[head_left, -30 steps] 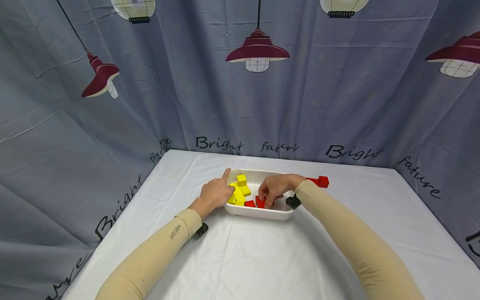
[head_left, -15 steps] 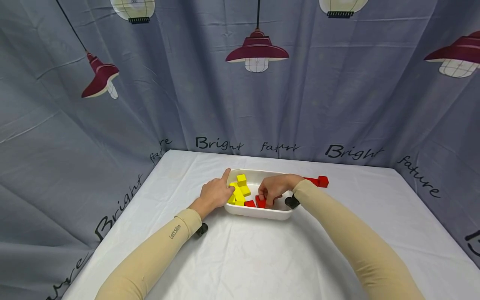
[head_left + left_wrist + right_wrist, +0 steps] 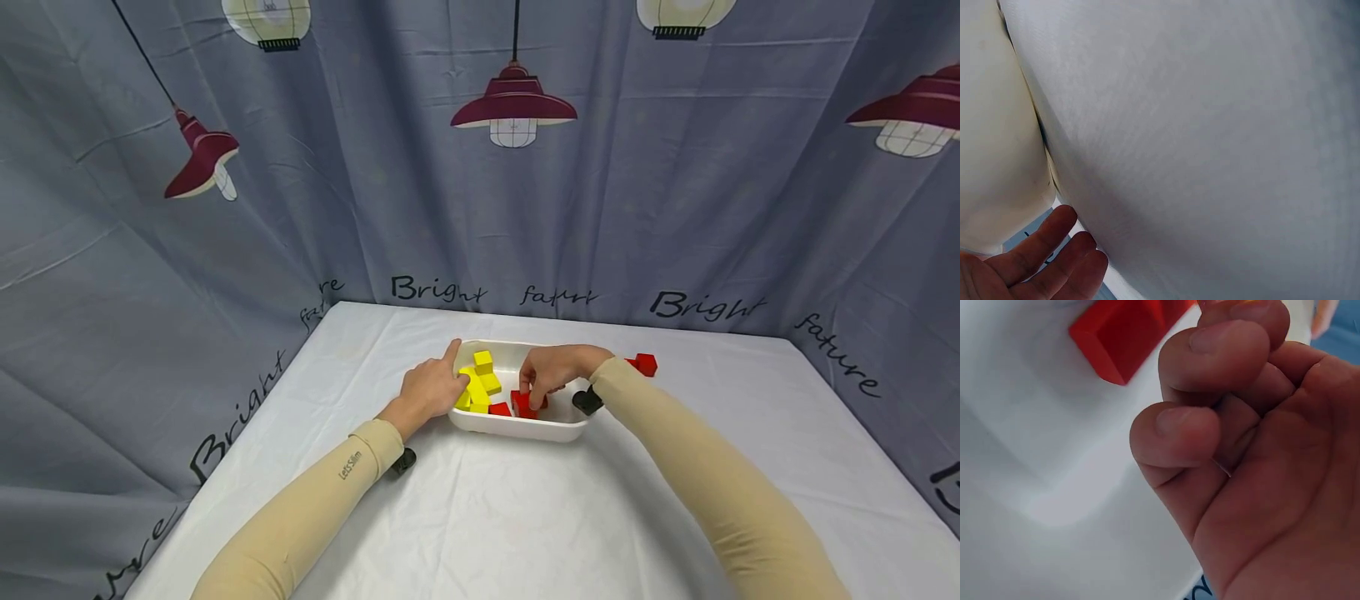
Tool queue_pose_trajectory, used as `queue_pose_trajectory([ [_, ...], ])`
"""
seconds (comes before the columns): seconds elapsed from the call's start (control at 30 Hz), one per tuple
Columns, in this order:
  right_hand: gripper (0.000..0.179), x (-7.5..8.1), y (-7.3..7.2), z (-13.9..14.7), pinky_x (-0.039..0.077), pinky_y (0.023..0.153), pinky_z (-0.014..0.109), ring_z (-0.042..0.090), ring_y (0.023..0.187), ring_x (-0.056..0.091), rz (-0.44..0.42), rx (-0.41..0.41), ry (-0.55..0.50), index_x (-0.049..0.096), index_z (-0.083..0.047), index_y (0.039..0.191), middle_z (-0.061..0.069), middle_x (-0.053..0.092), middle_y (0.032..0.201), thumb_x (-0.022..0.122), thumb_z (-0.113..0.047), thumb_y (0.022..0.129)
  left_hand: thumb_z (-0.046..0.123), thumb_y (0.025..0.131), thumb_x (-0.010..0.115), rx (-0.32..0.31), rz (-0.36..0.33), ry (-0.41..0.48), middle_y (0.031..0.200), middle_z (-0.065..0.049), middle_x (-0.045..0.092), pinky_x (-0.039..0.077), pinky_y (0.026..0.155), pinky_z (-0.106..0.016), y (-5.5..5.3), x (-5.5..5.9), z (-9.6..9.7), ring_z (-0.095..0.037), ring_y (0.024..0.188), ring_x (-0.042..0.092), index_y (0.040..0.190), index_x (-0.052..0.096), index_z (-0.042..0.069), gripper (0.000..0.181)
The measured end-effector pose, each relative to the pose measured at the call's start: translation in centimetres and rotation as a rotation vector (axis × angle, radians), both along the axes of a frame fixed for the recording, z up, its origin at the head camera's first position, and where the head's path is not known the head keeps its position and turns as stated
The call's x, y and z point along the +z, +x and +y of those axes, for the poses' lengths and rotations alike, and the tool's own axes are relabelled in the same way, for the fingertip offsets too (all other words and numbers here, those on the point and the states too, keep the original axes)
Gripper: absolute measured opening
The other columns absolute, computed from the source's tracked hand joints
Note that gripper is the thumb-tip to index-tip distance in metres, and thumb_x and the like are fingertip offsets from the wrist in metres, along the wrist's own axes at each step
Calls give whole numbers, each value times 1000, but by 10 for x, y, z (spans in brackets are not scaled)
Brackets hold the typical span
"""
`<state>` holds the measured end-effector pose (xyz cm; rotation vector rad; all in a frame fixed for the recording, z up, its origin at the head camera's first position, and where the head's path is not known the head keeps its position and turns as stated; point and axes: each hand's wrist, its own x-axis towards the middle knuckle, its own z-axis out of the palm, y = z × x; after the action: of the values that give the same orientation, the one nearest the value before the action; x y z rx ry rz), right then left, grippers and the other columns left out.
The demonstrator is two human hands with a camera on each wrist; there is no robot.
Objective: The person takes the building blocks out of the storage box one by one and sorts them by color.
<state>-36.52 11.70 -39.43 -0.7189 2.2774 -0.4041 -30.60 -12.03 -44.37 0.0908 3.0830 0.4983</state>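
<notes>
A white tray (image 3: 517, 428) stands on the table with yellow blocks (image 3: 477, 387) at its left end. My left hand (image 3: 431, 387) holds the tray's left rim, index finger stretched along the edge and thumb over the inside. In the left wrist view its other fingers (image 3: 1063, 262) lie outside, beside the tray wall. My right hand (image 3: 557, 372) reaches into the tray from above, thumb and fingertips pinching a red block (image 3: 521, 403). Another red block (image 3: 498, 409) lies just left of it. The right wrist view shows curled fingers (image 3: 1175, 437) and a red block (image 3: 1125, 340) on the tray floor.
More red blocks (image 3: 646, 364) lie on the table behind the tray's right side, partly hidden by my right forearm. A white cloth covers the table (image 3: 480, 517). A grey-blue curtain (image 3: 420, 200) printed with lamps hangs behind it.
My right hand has shifted slightly, and more of the red blocks by its fingertips shows. The right sleeve covers more of the red blocks outside. My left hand stays still.
</notes>
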Motion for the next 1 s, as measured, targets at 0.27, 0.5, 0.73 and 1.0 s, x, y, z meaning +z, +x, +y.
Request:
queue_pose_trajectory([
  [0.27, 12, 23, 0, 16, 38, 69, 30, 15, 81, 52, 109, -18, -26, 70, -16, 90, -2, 60, 79, 74, -21, 80, 42, 99, 46, -2, -4, 4, 109, -14, 70, 50, 72, -42, 0, -1, 0, -24, 80, 59, 161, 20, 22, 70],
  [0.5, 13, 32, -6, 36, 43, 73, 32, 18, 83, 54, 163, -55, -98, 70, -15, 93, 1, 59, 79, 74, -22, 82, 42, 100, 46, 9, -12, -6, 110, -13, 70, 50, 73, -41, 0, 0, -1, -23, 80, 59, 162, 19, 22, 70],
  [0.73, 15, 42, -11, 60, 42, 69, 31, 20, 81, 54, 215, -120, -125, 70, -14, 97, 2, 58, 79, 72, -23, 85, 42, 100, 46, 0, -6, -1, 109, -12, 70, 50, 72, -41, 1, -1, 0, -23, 79, 59, 162, 20, 22, 70],
  [1.0, 21, 49, -14, 89, 38, 64, 30, 19, 73, 48, 288, -242, -178, 69, -9, 102, 4, 50, 75, 73, -22, 86, 42, 100, 45, 6, -11, -1, 106, -12, 70, 49, 71, -41, 0, 0, 1, -23, 78, 59, 162, 19, 22, 70],
])
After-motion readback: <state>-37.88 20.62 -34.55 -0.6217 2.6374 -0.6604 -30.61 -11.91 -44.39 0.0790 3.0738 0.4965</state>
